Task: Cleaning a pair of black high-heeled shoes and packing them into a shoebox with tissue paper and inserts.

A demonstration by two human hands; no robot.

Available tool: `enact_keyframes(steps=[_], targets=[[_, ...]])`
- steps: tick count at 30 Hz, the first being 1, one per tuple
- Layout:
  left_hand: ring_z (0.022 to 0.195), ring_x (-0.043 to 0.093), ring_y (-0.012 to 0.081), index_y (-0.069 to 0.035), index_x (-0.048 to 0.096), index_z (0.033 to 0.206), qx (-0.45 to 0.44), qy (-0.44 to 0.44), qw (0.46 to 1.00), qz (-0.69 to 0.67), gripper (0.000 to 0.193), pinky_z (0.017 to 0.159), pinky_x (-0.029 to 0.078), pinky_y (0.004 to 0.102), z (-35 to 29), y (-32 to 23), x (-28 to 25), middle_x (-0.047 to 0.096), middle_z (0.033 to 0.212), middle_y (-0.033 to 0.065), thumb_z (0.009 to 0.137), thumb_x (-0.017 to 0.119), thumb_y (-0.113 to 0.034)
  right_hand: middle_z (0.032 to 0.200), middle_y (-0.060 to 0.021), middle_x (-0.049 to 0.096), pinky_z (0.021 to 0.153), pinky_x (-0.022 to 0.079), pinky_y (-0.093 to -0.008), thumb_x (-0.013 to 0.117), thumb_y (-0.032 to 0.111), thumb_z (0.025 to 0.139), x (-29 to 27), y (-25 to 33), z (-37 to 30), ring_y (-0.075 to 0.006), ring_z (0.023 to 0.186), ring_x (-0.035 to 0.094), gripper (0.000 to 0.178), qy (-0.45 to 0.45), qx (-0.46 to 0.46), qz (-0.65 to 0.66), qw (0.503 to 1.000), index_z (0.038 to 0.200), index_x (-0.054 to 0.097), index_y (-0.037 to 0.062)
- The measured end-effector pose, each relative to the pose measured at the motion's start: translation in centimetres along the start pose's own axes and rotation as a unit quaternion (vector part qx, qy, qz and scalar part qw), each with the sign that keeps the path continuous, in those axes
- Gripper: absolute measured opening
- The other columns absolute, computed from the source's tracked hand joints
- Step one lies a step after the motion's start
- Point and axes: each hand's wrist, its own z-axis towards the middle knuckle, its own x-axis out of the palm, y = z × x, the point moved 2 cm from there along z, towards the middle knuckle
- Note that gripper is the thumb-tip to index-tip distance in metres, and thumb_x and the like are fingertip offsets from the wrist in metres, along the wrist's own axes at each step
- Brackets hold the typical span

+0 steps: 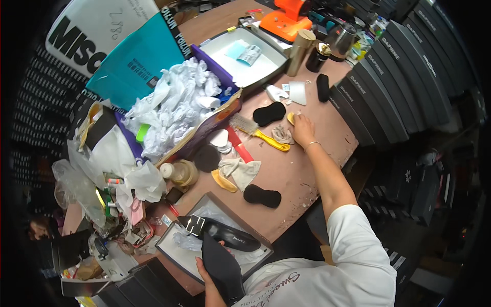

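My left hand (208, 276) is closed around a black shoe (221, 263) at the lower edge, over an open shoe box (166, 245). In that box lies another black shoe (235, 236) with a large square buckle, on crumpled clear plastic. Stretched out over the table, my right hand (304, 131) has its fingers closed at a small yellow sponge-like piece (290, 118). A crumpled grey cloth (282, 135) lies beside those fingers. Just left of it is a brush with a yellow handle (273, 141). A black shoe-sole-shaped pad (269, 113) rests beyond the brush.
Stacked dark shoe boxes (394, 77) line the right side. Crumpled white paper (176, 102) fills a carton at left. A second black pad (262, 196), a beige cloth (239, 171) and a bottle (180, 173) lie nearer. An orange device (287, 23) stands at the back.
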Motion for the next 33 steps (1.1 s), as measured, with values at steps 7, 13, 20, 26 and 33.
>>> enact_keyframes(steps=[7,13,20,26,33], targets=[[0.107,0.059,0.0336,0.003,0.038,0.138,-0.033,0.098,0.994,0.038,0.083,0.086,0.054,0.0536,-0.1,-0.5,1.3,0.046,0.135,0.0191,0.087,0.049,-0.062,0.109,-0.0086,0.060,0.086,0.041,-0.0427,0.051,0.011,0.086,-3.9,1.4,-0.4,-0.0254,0.096,0.061,0.030,0.004,-0.119,-0.133,0.984,0.115,0.058,0.0121],[0.109,0.059,0.0353,0.000,0.038,0.140,-0.034,0.142,0.989,0.016,0.081,0.089,0.053,0.0549,-0.9,-1.6,0.3,0.046,0.137,0.0210,0.084,0.056,-0.056,0.106,-0.0078,0.058,0.087,0.035,-0.0432,0.052,0.022,0.088,-6.0,10.3,-5.8,-0.0243,0.100,0.054,0.023,-0.019,-0.372,-0.369,0.851,0.092,0.074,0.0140],[0.109,0.059,0.0356,-0.001,0.038,0.140,0.015,0.192,0.981,0.005,0.081,0.086,0.054,0.0542,-3.0,-2.7,0.1,0.046,0.136,0.0219,0.085,0.053,-0.059,0.108,-0.0062,0.059,0.091,0.032,-0.0456,0.050,0.023,0.090,-8.8,13.9,-8.0,-0.0254,0.102,0.052,0.028,-0.017,-0.368,-0.466,0.804,0.099,0.074,0.0131],[0.114,0.057,0.0362,0.001,0.039,0.138,0.016,0.171,0.985,0.010,0.084,0.090,0.052,0.0551,-4.4,-3.4,-0.4,0.047,0.134,0.0195,0.079,0.058,-0.057,0.096,-0.0068,0.057,0.090,0.035,-0.0413,0.052,0.017,0.085,-10.5,16.4,-10.8,-0.0224,0.094,0.054,0.022,-0.123,-0.425,-0.321,0.838,0.092,0.071,0.0076],[0.108,0.061,0.0326,0.005,0.041,0.136,0.015,0.102,0.995,0.007,0.078,0.090,0.052,0.0502,-4.5,-4.4,-2.2,0.052,0.131,0.0202,0.081,0.053,-0.050,0.093,-0.0163,0.056,0.071,0.049,-0.0444,0.059,0.007,0.077,-10.2,22.7,-13.7,-0.0365,0.084,0.059,0.016,-0.028,-0.328,0.187,0.926,0.093,0.057,0.0049]])
